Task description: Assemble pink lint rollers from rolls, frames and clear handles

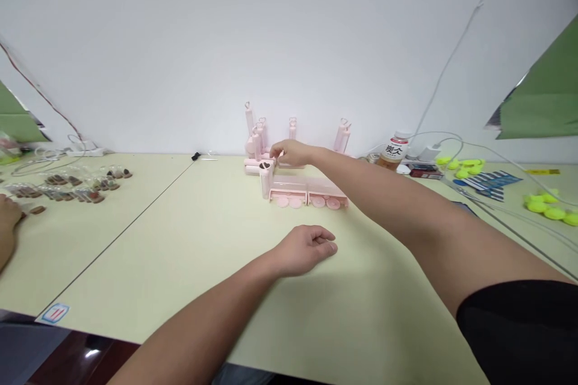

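At my far left one green sheet (18, 114) hangs by the wall, and below it a co-worker's hand (8, 212) enters the view beside several rows of small clear domes (85, 194), too many and too blurred to count. One number label (55, 313) is stuck near the table's front edge; one black clip (195, 156) lies farther back.

Then come the pink things, at the back middle of the table. I count six upright tubes (292, 128) with loops on top: three on the left, one in the middle, two on the right. In front of them stands one heart-topped tube (265, 181), touching or just beside two clear-topped cases (327, 186) set end to end, with four pink discs (295, 202) along their front.

My right hand (292, 153) reaches in behind the cases, fingers bent down; I cannot tell whether they grip anything. My left hand (303, 251) is empty, fingers loosely curled, nearer me than the cases.

Farther right I see one bottle (392, 153), two clusters of yellow lumps (554, 213), some striped pieces (490, 183) between them, and a second hanging sheet (542, 93).
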{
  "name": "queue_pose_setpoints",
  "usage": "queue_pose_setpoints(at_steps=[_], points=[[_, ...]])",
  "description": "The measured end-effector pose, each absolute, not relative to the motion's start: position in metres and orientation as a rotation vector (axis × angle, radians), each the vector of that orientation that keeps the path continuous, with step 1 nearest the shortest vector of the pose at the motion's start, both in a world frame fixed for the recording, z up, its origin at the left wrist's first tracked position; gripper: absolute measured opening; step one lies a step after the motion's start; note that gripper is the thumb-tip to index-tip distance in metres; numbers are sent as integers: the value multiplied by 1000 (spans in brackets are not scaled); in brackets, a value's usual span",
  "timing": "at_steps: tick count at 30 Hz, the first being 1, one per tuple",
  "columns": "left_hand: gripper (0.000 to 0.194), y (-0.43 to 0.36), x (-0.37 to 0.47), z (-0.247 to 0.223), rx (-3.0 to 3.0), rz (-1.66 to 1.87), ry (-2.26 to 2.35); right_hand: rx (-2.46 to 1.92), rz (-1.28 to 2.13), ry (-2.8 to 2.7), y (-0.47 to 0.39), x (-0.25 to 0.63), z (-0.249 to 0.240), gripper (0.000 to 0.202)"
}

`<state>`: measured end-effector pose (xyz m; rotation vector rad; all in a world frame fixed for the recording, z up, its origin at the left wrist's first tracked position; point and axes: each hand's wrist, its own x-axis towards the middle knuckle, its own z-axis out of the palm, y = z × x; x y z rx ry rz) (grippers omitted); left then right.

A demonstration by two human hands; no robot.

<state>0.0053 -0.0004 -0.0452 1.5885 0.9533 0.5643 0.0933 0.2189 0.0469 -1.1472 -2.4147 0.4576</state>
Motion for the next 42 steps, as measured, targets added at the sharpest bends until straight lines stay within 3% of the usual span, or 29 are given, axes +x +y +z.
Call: queue_pose_setpoints(at_steps=[3, 8, 13, 20, 25, 33, 38, 42], points=[[34, 1, 5, -45, 1593, 575, 952, -1037, 493, -2562, 209, 87, 41, 32], [35, 3, 4, -49, 1613, 611, 920, -986, 452, -2616, 206, 83, 31, 11], [36, 5, 1, -52, 1733, 625, 945, -1065, 406, -2507, 206, 88, 35, 8], [35, 25, -1, -49, 2361, 683, 1479, -1220, 241, -2105, 207, 125, 57, 6], [50, 42, -7, -53, 2494, 464, 1753, -1060, 270, -1699, 159, 154, 66, 5], [43, 37, -11, -45, 2509, 279, 1767, -942, 821, -1532, 22, 209, 43, 33], [39, 28, -13, -45, 2493, 325, 1726, -1101, 761, -1638, 9, 237, 8, 44], [33, 29, -16, -46, 2492, 391, 1723, -1116, 446, -1913, 15, 240, -9, 36]])
